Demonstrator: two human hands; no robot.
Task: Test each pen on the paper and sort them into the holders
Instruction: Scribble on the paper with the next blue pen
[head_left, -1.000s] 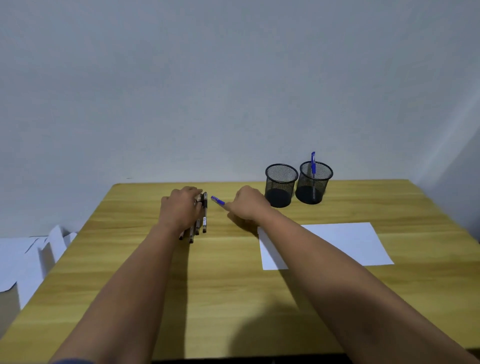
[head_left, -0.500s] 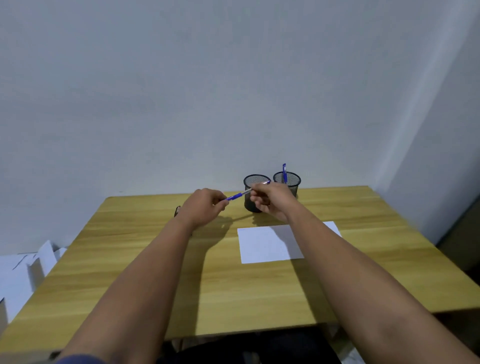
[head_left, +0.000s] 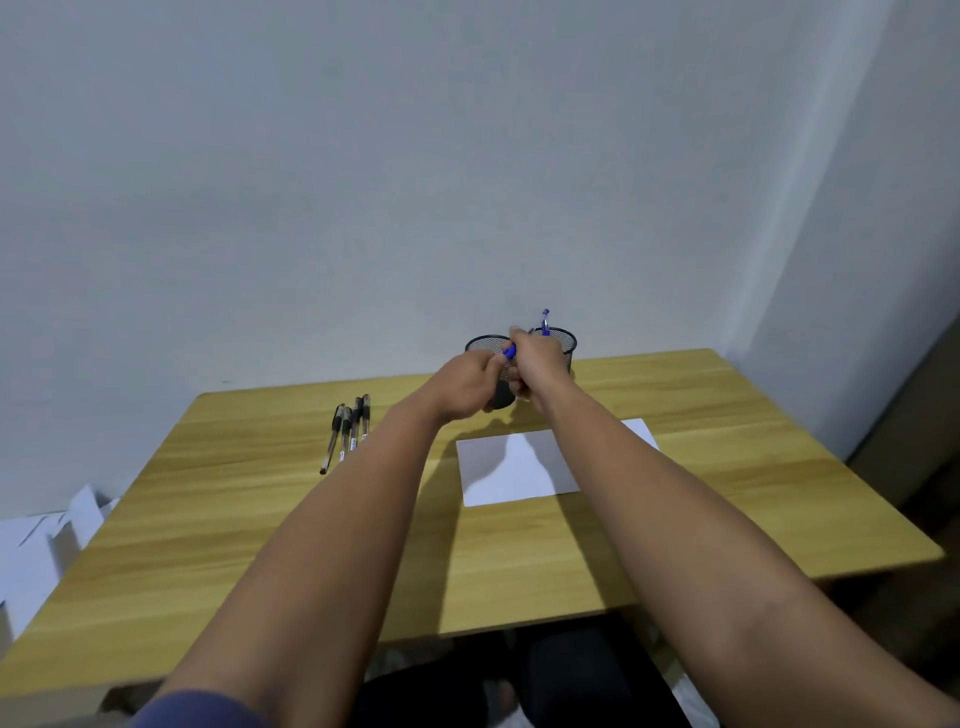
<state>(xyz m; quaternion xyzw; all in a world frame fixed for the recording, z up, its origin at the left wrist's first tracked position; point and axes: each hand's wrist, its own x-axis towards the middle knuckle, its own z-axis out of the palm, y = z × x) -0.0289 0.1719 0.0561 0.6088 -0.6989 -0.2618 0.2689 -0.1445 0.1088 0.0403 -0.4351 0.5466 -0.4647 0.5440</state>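
Both hands now meet above the white paper sheet (head_left: 519, 467), left hand (head_left: 465, 387) and right hand (head_left: 537, 364) pinching the blue-capped pen (head_left: 509, 352), probably uncapping it before testing.

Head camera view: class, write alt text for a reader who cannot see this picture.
Above a wooden table, a person's left hand and right hand together hold a blue pen in front of two black mesh holders; the right one has a blue pen in it. White paper lies below; four pens lie to the left.
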